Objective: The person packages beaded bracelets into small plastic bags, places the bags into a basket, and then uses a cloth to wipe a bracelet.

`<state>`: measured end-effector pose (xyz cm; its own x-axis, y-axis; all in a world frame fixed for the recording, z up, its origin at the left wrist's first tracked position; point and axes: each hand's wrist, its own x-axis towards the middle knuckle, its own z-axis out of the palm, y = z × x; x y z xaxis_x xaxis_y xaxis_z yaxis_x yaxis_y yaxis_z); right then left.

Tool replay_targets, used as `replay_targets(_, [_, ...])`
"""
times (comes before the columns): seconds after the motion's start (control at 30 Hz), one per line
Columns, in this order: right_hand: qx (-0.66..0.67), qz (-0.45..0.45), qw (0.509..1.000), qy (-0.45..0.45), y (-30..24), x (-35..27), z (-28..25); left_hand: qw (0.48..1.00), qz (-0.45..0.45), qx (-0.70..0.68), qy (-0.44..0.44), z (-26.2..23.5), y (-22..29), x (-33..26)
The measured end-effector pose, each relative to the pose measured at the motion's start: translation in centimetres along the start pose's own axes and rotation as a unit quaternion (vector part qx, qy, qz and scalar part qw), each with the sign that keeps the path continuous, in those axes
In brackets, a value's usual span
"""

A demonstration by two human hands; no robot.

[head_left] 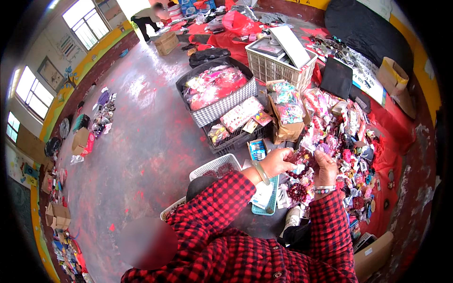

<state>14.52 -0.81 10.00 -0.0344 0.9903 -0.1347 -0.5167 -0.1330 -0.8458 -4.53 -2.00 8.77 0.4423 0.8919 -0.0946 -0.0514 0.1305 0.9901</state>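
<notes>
Both my hands are raised over a heap of small trinkets (351,170), with a small gap between them. My left hand (276,162), with a pale green bangle on its wrist, is closed in a pinch. Just below its fingertips is a dark red bead bracelet (298,173), which it seems to hold. My right hand (325,170), wearing a beaded bracelet, pinches what looks like a bit of clear plastic wrapping (309,147). Another cluster of dark red beads (297,192) lies below the hands. A light blue basket (264,210) with white paper is under my left wrist.
A white basket (198,172) holds dark red items. Beyond stand a carton of packaged goods (288,131), a black-and-white woven bin (222,101) and a cream crate (283,73). Red cloth (394,141) lies at right. A person (148,21) bends over far off.
</notes>
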Motion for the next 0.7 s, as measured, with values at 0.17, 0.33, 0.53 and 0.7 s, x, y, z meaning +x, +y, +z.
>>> replay_targets(0.17, [-0.013, -0.004, 0.999, -0.03, 0.3, -0.4, 0.5, 0.997, 0.046, -0.019, 0.051, -0.1, -1.7, 0.3])
replay_targets(0.33, [-0.015, 0.004, 1.0, -0.02, 0.8, 0.1, 0.5, 0.991, 0.058, 0.119, 0.028, -0.6, -2.1, 0.3])
replay_targets(0.53, [-0.05, 0.023, 0.998, 0.011, 1.1, 0.4, 0.6, 0.896, 0.162, 0.401, 0.099, -0.3, -1.0, -0.2])
replay_targets(0.7, [-0.045, 0.019, 0.999, -0.001, 1.4, 1.0, -0.2, 0.952, 0.109, 0.275, 0.074, -0.2, 0.9, -0.5])
